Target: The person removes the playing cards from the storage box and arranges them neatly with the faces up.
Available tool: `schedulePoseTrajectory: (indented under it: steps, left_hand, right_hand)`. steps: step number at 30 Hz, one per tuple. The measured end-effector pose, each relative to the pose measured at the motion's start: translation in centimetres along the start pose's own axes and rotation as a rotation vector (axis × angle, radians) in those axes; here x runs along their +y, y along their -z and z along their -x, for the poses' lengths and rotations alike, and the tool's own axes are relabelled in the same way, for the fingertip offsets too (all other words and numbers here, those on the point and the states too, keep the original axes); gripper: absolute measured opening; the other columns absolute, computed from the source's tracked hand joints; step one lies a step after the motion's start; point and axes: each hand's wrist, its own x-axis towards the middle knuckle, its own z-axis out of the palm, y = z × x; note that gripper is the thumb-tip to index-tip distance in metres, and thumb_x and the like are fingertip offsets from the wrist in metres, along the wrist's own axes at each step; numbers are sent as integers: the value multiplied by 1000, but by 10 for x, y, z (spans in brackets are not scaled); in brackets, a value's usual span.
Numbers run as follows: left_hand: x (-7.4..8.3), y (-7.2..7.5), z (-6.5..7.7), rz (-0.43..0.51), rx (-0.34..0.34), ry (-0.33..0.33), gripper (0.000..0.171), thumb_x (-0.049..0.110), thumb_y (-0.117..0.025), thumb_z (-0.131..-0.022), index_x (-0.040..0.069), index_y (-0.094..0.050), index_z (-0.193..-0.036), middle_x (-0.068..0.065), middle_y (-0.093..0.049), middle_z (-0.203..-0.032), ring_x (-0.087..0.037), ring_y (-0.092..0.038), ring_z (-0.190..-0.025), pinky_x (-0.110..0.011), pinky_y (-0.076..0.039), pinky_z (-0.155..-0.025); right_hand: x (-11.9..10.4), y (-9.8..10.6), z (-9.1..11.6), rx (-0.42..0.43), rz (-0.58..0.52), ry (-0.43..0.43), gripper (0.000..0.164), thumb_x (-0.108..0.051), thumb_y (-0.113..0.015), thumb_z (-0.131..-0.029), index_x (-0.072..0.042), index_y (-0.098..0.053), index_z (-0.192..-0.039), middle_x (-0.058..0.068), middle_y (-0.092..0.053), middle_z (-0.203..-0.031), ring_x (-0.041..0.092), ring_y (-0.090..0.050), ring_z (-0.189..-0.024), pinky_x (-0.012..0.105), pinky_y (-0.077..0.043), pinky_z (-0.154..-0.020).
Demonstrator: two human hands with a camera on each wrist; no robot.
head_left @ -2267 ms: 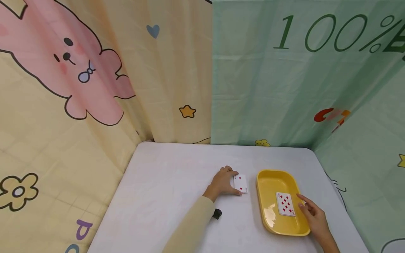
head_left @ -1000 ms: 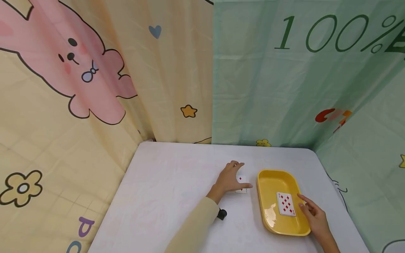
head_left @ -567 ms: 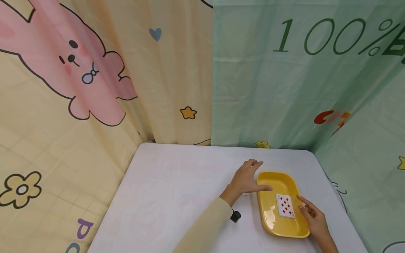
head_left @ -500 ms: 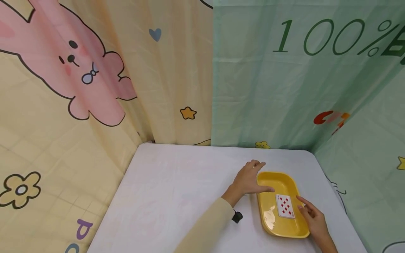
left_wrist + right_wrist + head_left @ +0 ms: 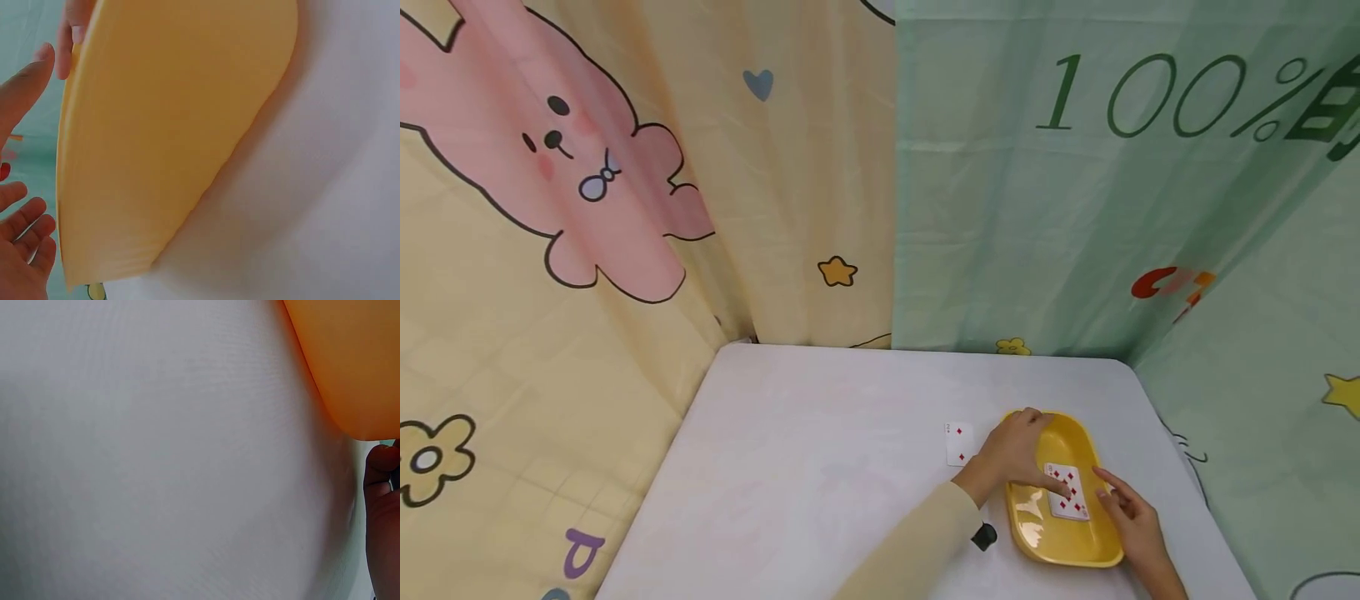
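The spread left hand (image 5: 1011, 450) hangs over the tray (image 5: 1093, 537), thumb over the inner card (image 5: 1075, 507); the right hand (image 5: 1137, 525) touches the rim, pinching or not I cannot tell. A dipping thumb might skid that card; swinging back could knock the outer card (image 5: 958, 443) beside the left wrist.

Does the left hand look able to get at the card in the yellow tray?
Probably yes: the left hand hangs over the yellow tray, thumb over the card, nothing visible between.
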Motion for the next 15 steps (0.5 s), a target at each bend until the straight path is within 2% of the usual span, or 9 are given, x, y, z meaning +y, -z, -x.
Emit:
schedulePoseTrajectory:
  steps: [3, 5, 10, 15]
  left_hand:
    - [6, -13, -1, -5, -22, 23, 116, 88, -72, -64, 30, -39, -159, 11, -45, -156, -7, -48, -140, -24, -44, -113]
    - [10, -21, -2, -43, -34, 41, 116, 91, -68, -65, 29, -40, -158, 11, -45, -156, -7, -47, -140, -25, -42, -115]
    - [20, -32, -1, -245, -71, 90, 123, 103, -52, -60, 29, -40, -158, 14, -50, -152, -5, -50, -136, -24, -42, -114]
    - [28, -35, -1, -423, -114, 117, 120, 108, -48, -52, 33, -51, -145, 17, -57, -131, -4, -55, -117, -24, -46, -99]
  right_hand:
    - [2, -1, -1, -1, -7, 16, 54, -39, -57, -105, -8, -53, -149, -4, -43, -81, 9, -43, -70, 25, -40, -54]
    - [4, -1, -2, -12, -19, 18, 54, -37, -58, -105, -6, -52, -149, -5, -43, -80, 10, -43, -69, 26, -40, -54]
    - [5, -2, -1, -28, -43, -13, 56, -37, -59, -105, -6, -50, -151, -5, -42, -80, 10, -43, -70, 25, -40, -53]
    - [1, -2, 0, 3, -40, -15, 55, -39, -58, -105, -7, -53, -149, -5, -43, -80, 9, -43, -70, 25, -40, -54]
